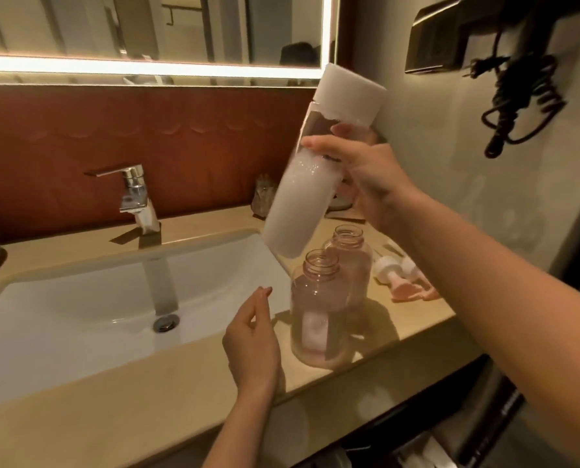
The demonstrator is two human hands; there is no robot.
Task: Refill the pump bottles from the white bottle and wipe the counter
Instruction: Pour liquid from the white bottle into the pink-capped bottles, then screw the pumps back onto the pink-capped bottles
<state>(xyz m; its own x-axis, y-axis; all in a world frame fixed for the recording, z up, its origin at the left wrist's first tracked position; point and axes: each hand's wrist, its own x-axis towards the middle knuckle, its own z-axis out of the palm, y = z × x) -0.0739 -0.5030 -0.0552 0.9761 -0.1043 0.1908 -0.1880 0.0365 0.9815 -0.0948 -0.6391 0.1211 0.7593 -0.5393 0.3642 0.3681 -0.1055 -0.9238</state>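
The tall cylindrical white bottle, clear-walled with milky liquid and froth clinging inside, is upended right of centre, its lower end poised just above the open threaded neck of the nearer pink-tinted translucent pump bottle; whether anything is pouring I can't tell. A second matching pink bottle stands close behind it, and the pink-and-white pump heads lie on the smooth beige stone counter further right. A white rectangular basin with a chrome tap fills the left, below a lit mirror and reddish-brown panel. My right hand grips the white bottle's middle; my left hand hovers loosely curled, empty, just left of the nearer bottle.
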